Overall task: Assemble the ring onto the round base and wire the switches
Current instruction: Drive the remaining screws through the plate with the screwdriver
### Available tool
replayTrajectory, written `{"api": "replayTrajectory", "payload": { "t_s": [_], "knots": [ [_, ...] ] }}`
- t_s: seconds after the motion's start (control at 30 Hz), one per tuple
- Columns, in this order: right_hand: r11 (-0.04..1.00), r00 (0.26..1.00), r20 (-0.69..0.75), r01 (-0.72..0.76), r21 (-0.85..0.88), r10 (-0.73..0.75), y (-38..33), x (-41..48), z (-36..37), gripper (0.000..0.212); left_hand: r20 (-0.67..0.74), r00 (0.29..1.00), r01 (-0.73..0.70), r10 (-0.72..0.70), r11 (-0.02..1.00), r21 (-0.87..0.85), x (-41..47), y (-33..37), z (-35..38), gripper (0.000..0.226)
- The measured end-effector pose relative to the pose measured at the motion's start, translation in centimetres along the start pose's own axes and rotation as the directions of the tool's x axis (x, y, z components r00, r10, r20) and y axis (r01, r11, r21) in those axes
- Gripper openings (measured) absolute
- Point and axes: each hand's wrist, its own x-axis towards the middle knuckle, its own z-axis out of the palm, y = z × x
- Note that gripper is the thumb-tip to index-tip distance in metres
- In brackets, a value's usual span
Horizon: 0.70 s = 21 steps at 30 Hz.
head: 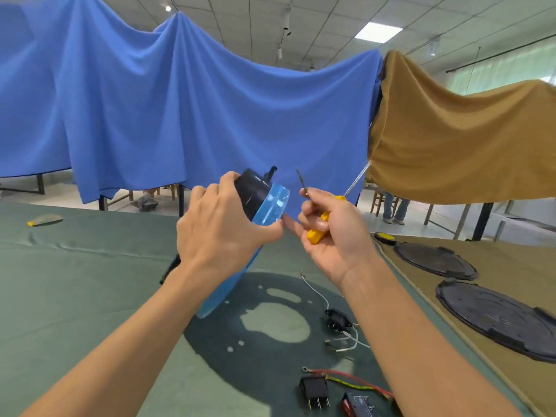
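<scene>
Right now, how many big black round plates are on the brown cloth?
2. Both lie on the brown cloth at the right: the farther plate and the nearer plate. More may be hidden past the picture's edge.

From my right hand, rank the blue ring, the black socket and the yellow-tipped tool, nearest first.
1. blue ring, held up just left of the right hand.
2. black socket, on the table below.
3. yellow-tipped tool, far left.

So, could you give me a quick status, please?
Left hand grips round base, lifted. Right hand holds screwdriver, pinches small metal part. Switches lie loose on table. Nothing blocking.
</scene>
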Motion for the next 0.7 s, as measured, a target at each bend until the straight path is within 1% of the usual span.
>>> {"api": "replayTrajectory", "payload": {
  "t_s": [0.07,0.13,0.23,0.3,0.37,0.47,0.53,0.6,0.7],
  "knots": [
    [0.999,0.999,0.044,0.030,-0.039,-0.028,-0.6,-0.4,1.0,0.009,0.026,0.991,0.132,-0.129,0.977,-0.165,0.5,-0.3,-1.2,0.092],
    [0.994,0.998,0.052,0.044,-0.097,-0.039,-1.1,-0.7,1.6,0.009,0.073,0.970,0.242,-0.232,0.905,-0.350,0.9,-0.9,-2.3,0.084],
    [0.973,0.998,0.018,0.057,-0.222,-0.054,-1.5,-1.0,2.0,0.010,0.180,0.938,0.344,-0.297,0.736,-0.583,1.1,-1.7,-3.6,0.069],
    [0.936,0.997,0.001,0.073,-0.343,-0.077,-1.6,-1.2,2.1,0.012,0.239,0.920,0.389,-0.312,0.633,-0.669,1.0,-2.2,-4.0,0.056],
    [0.872,0.993,0.005,0.106,-0.478,-0.118,-1.5,-1.5,2.4,0.012,0.305,0.890,0.445,-0.338,0.503,-0.741,0.9,-2.6,-4.5,0.045],
    [0.764,0.982,0.030,0.164,-0.624,-0.186,-1.5,-1.8,2.7,0.009,0.441,0.798,0.573,-0.411,0.288,-0.767,1.0,-3.4,-5.0,0.035],
    [0.714,0.977,0.050,0.187,-0.675,-0.208,-1.7,-1.7,2.9,0.006,0.540,0.734,0.647,-0.411,0.180,-0.741,1.0,-4.3,-5.3,0.040],
    [0.692,0.977,0.068,0.191,-0.696,-0.201,-1.7,-1.7,3.2,0.005,0.656,0.667,0.726,-0.353,0.112,-0.678,0.8,-5.2,-5.4,0.045],
    [0.658,0.983,0.072,0.166,-0.735,-0.168,-1.3,-1.6,3.6,0.008,0.790,0.533,0.833,-0.304,0.023,-0.553,0.4,-6.3,-5.4,0.042]
  ]
}}
